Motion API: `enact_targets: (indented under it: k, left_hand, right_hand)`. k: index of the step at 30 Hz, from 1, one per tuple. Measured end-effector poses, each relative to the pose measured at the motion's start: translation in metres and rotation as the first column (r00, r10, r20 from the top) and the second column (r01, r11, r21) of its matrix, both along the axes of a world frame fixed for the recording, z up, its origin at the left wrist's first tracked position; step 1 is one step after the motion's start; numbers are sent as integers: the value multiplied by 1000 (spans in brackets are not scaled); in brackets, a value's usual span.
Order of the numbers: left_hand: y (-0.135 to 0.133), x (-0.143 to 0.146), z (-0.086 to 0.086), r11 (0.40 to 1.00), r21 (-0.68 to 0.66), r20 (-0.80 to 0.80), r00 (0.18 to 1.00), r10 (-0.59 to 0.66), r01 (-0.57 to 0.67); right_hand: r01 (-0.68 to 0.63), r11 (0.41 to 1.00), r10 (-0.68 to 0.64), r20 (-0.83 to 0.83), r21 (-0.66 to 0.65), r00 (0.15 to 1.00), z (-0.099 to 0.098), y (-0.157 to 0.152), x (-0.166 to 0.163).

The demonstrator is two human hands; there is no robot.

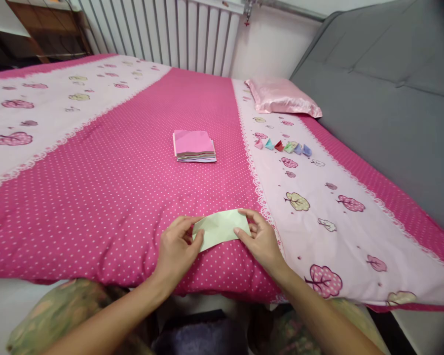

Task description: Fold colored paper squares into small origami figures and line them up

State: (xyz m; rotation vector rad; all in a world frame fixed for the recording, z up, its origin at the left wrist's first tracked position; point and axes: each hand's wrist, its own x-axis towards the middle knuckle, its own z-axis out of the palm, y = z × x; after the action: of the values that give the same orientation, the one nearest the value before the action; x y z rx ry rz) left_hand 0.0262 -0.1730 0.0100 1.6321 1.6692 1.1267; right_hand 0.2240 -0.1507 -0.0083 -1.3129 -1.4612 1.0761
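Observation:
A folded pale green sheet of paper (222, 228) lies on the pink dotted bedspread (126, 187) near the bed's front edge. My left hand (177, 249) pinches its left end with thumb and fingers. The paper's right end is pinched by my right hand (261, 239). Farther back on the bed rests a stack of coloured paper sheets (194, 146) with a pink one on top. To the right of the stack stands a row of several small folded paper pieces (283, 146) in pink, teal, red, green and blue.
A pink satin pillow (281, 96) lies at the bed's head by a grey padded headboard (385, 98). A white radiator (170, 32) runs along the far wall. My knees in patterned fabric (59, 310) show below the bed edge.

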Motion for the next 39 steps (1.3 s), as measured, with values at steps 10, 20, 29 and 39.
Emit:
enact_targets:
  k: [10, 20, 29, 39]
  left_hand:
    - [7, -1, -17, 991, -137, 163, 986, 24, -1]
    - [-4, 5, -1, 995, -81, 159, 986, -46, 59]
    - [-10, 6, -21, 941, 138, -361, 900, -244, 310]
    - [-17, 11, -22, 869, 91, -602, 722, -340, 486]
  right_hand:
    - [-515, 748, 6, 772, 419, 636, 4, -13, -15]
    - [-528, 783, 173, 701, 327, 692, -1, -15, -17]
    - [-569, 765, 199, 730, 301, 654, 2, -14, -16]
    - [-469, 799, 246, 507, 376, 826, 4, -9, -6]
